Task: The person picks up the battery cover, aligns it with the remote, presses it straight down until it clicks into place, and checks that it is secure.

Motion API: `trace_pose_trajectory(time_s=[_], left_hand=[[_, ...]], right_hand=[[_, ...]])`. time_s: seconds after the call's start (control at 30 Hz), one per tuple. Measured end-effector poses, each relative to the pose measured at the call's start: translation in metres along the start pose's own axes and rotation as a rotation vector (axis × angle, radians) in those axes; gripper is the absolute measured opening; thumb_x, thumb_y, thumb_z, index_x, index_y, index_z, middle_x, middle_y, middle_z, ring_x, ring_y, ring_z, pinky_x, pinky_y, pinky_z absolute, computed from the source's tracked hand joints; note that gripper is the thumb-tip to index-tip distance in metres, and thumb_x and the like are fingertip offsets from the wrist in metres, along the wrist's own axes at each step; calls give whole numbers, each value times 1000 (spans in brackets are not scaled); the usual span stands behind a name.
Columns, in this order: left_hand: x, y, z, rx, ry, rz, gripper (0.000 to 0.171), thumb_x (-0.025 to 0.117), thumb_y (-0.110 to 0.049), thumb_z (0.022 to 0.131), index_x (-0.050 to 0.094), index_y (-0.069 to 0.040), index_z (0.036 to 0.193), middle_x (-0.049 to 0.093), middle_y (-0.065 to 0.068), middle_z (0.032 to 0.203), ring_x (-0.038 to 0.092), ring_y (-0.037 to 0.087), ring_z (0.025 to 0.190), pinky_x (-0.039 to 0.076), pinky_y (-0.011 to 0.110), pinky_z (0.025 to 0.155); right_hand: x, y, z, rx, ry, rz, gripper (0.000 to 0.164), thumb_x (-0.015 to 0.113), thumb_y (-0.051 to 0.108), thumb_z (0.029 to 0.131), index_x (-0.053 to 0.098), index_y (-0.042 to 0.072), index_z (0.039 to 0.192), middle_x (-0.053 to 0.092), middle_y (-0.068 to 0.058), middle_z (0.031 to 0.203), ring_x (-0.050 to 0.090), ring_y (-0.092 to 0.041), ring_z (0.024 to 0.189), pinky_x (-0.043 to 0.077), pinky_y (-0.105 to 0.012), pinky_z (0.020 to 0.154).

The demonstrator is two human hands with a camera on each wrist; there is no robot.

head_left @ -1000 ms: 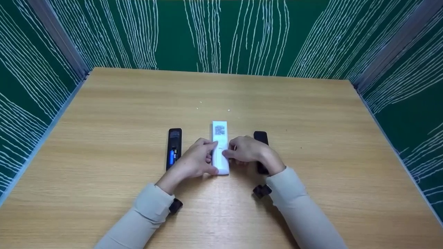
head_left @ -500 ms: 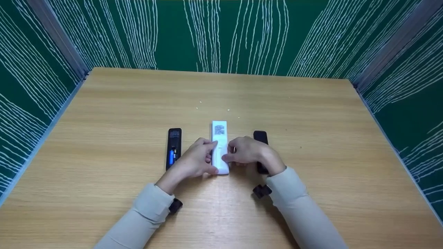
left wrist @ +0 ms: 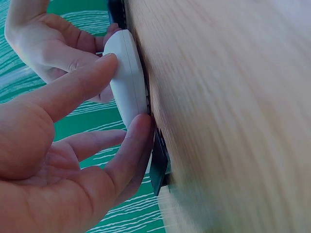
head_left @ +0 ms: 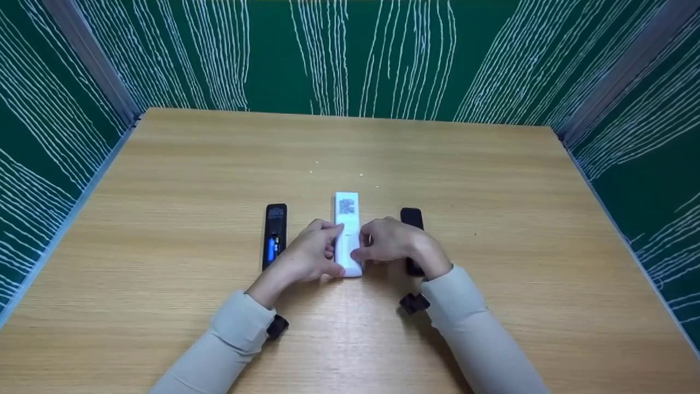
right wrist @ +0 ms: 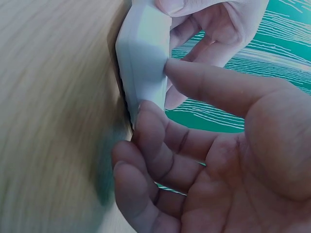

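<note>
A white remote control (head_left: pixel 346 219) lies back side up on the table, with a printed label at its far end. My left hand (head_left: pixel 314 251) grips its left side, the thumb at the near end and a fingertip farther up. From the other side my right hand (head_left: pixel 391 239) holds the right edge, its thumb resting on the back near the lower part. In the left wrist view the left thumb (left wrist: pixel 90 80) presses the rounded end of the remote. The right wrist view has the right fingertips (right wrist: pixel 148 116) against the remote's side.
To the left lies a black remote control (head_left: pixel 275 219) with its battery compartment uncovered and a blue battery (head_left: pixel 272 249) inside. Another black remote (head_left: pixel 412 216) is partly hidden behind the right hand and wrist. Small white specks dot the wooden table (head_left: pixel 350 137). Green walls enclose it.
The right thumb has slid a short way down the back of the white remote, toward the near end. The left hand and both black remotes have stayed put.
</note>
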State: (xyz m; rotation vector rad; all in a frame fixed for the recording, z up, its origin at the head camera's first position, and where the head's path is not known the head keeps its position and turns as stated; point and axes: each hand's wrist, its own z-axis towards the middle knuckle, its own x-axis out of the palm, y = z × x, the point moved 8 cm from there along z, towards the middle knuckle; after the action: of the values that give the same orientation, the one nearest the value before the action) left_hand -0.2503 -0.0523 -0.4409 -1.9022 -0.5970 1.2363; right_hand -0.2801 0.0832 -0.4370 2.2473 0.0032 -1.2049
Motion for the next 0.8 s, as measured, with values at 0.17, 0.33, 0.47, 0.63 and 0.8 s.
trace_pose_trajectory(time_s=[0.17, 0.33, 0.47, 0.63, 0.8], left_hand=[[0, -2, -1, 21, 2, 21, 98, 88, 6, 79, 36, 1, 162, 45, 14, 153, 59, 23, 113, 55, 33, 101], [0, -1, -1, 10, 3, 15, 99, 88, 6, 79, 36, -1, 162, 45, 14, 153, 59, 22, 113, 54, 33, 101], [0, -1, -1, -5, 2, 10, 99, 88, 6, 78, 36, -2, 163, 45, 13, 152, 58, 22, 113, 54, 33, 102], [0, -1, -1, -10, 4, 15, 100, 88, 5, 79, 36, -3, 163, 45, 13, 152, 58, 22, 114, 54, 33, 103], [0, -1, -1, -19, 2, 15, 100, 89, 5, 78, 36, -3, 163, 45, 12, 153, 57, 22, 115, 53, 33, 103]], right_hand=[[1, 0, 0, 3, 5, 5, 24, 74, 33, 99, 66, 11, 92, 68, -1, 77, 57, -14, 69, 44, -27, 65], [0, -1, 1, -4, -1, 5, 24, 74, 34, 99, 66, 12, 91, 68, 0, 78, 57, -14, 69, 45, -27, 64], [0, -2, 1, -8, 2, 7, 24, 74, 34, 99, 66, 13, 91, 68, -1, 78, 57, -14, 68, 45, -28, 64], [0, -4, 3, -2, 2, 22, 24, 71, 34, 102, 67, 13, 91, 70, -3, 80, 58, -15, 69, 46, -28, 64], [-1, -5, 5, 0, -18, 41, 24, 67, 32, 105, 70, 10, 95, 70, -4, 81, 60, -15, 70, 47, -28, 64]])
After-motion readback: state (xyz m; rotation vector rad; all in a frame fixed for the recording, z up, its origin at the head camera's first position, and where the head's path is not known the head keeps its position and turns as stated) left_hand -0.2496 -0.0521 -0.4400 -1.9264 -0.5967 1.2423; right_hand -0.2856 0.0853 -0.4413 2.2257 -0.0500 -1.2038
